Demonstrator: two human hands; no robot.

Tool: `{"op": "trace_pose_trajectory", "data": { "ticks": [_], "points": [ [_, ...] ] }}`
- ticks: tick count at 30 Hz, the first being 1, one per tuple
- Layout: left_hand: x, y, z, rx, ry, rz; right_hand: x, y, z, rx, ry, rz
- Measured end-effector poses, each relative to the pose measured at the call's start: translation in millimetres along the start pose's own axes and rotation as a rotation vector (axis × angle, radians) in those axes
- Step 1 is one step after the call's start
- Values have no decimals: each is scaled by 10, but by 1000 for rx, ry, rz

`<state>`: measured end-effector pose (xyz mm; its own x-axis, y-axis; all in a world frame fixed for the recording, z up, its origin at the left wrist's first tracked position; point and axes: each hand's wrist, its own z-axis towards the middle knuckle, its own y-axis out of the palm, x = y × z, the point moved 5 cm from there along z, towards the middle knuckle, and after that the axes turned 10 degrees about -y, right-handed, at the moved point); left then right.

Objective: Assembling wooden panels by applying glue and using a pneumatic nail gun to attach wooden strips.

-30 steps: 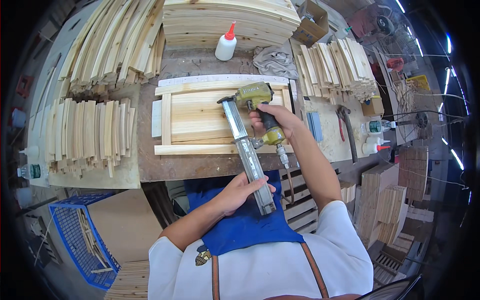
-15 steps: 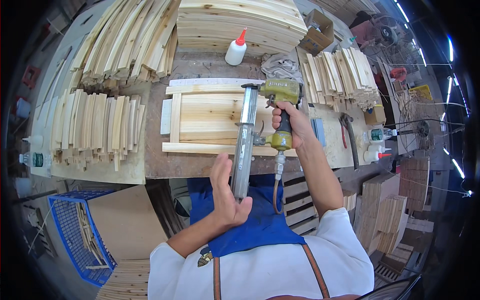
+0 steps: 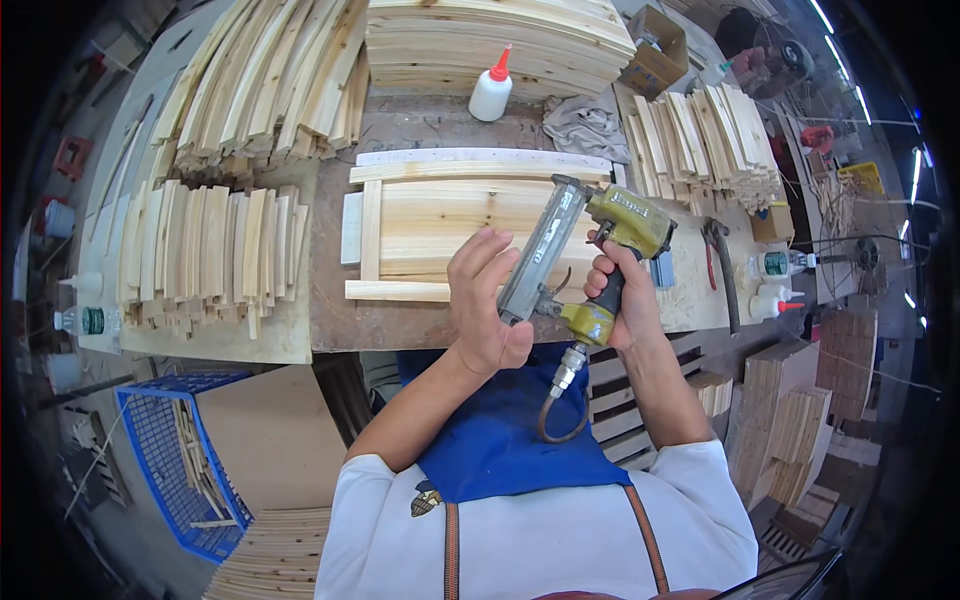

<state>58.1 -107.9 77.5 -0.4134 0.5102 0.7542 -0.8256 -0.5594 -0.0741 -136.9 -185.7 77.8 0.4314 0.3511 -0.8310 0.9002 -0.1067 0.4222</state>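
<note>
A green pneumatic nail gun (image 3: 630,218) is gripped by its black handle in my right hand (image 3: 628,300), tilted over the bench. Its long grey magazine (image 3: 545,248) slants down toward my left hand (image 3: 485,300). That hand is open, fingers stretched, its palm beside the magazine's lower end; I cannot tell whether they touch. A hose (image 3: 546,415) hangs from the gun's metal coupling. Under the gun lies a pale wooden panel (image 3: 430,232) between wooden strips, the front strip (image 3: 397,290) nearest me. The gun and my hands hide the panel's right part.
Stacked wooden slats (image 3: 205,245) stand at left, with more slats (image 3: 700,145) at right. A white glue bottle (image 3: 489,98) with a red tip and a grey rag (image 3: 587,128) are behind the panel. A hammer (image 3: 722,275) lies at right. A blue crate (image 3: 165,450) stands lower left.
The magazine's extended part has slid in, so it looks shorter. The gun has tilted and shifted right, and my left hand has risen along with it. The whole view has shifted slightly.
</note>
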Motion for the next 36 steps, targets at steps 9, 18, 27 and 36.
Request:
{"op": "trace_pose_trajectory", "data": {
  "ticks": [9, 18, 27, 36],
  "points": [
    [245, 27, -265, -293, 32, -37, -97, -339, -181, 4, 119, 90],
    [-207, -973, -809, -324, -127, 534, -926, -326, -554, -76, -248, -519],
    [-270, -1002, -738, -136, -338, 715, -1168, -111, -409, -295, -124, -1275],
    [-98, -684, -689, -77, -369, 606, -1261, 542, -255, -711, -324, -1276]
  ]
}}
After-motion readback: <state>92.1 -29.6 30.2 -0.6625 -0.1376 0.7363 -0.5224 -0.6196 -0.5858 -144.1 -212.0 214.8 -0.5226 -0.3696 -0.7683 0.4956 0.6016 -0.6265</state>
